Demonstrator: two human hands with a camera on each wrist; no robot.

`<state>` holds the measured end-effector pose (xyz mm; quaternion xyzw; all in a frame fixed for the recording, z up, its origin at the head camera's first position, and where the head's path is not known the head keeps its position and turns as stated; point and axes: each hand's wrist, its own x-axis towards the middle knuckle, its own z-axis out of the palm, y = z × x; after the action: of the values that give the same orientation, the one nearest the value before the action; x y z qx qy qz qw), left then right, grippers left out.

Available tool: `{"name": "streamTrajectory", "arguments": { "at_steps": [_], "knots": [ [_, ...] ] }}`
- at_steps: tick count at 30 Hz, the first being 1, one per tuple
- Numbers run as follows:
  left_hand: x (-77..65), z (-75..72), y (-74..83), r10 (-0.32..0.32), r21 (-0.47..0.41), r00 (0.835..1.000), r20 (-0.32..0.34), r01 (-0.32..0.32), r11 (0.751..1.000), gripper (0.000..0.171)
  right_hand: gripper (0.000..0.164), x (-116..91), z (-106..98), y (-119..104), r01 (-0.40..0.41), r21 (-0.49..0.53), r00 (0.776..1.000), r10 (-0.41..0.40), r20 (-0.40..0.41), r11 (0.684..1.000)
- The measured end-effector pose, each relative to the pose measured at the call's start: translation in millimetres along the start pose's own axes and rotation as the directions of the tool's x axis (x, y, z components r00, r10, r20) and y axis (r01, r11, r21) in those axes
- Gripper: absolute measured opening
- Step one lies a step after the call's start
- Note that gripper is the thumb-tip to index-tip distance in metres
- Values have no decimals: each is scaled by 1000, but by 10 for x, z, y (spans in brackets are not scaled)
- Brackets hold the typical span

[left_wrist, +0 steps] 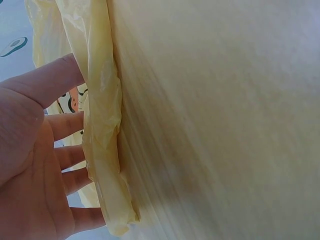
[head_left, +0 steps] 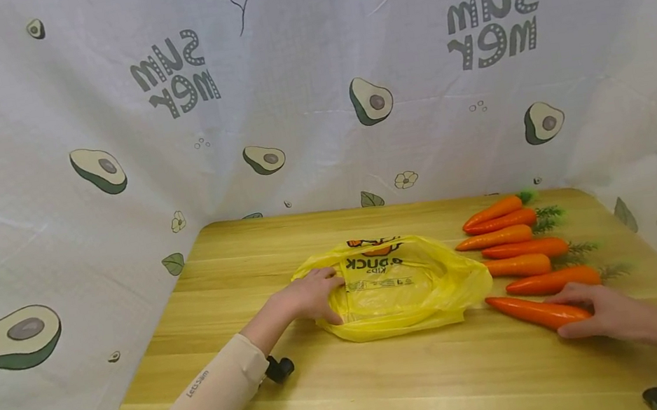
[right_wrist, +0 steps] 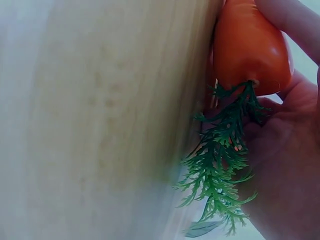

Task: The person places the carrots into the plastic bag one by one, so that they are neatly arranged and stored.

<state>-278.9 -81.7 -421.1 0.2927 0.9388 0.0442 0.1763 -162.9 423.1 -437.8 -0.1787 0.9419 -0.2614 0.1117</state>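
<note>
A yellow plastic bag (head_left: pixel 385 327) with a duck print lies mid-table, its mouth toward me. My left hand (head_left: pixel 316 293) reaches into its left side, thumb and fingers spread apart. In the left wrist view, the fingertips of the left hand (left_wrist: pixel 35 150) go behind the bag's crumpled rim (left_wrist: pixel 102 115). At the right, my right hand (head_left: pixel 600 313) grips the thick end of an orange carrot (head_left: pixel 532 310), whose tip points toward the bag. The right wrist view shows this carrot (right_wrist: pixel 250 47) between thumb and fingers, its green leaves (right_wrist: pixel 220 160) hanging beside the palm.
Several more carrots (head_left: pixel 547 283) lie in a column at the right, tips toward the bag and leaves outward. The wooden table (head_left: pixel 357 399) meets a white printed curtain (head_left: pixel 314 108) at the back and sides.
</note>
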Motion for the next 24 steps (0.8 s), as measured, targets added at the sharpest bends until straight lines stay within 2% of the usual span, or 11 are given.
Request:
{"name": "streamTrajectory", "arguments": {
  "at_steps": [8,17,24],
  "knots": [
    [3,-10,-2,-5,0,1000,-2,5,1000,83,42,21,28,26,28,-48,999,-30,-45,998],
    [-11,20,-7,-4,-9,1000,-4,4,1000,85,39,6,26,-22,34,-12,999,-34,-39,999],
    [-26,18,-3,-1,-10,1000,-13,1,1000,85,38,-8,4,-58,28,-64,997,-32,-69,998]
  ]
}}
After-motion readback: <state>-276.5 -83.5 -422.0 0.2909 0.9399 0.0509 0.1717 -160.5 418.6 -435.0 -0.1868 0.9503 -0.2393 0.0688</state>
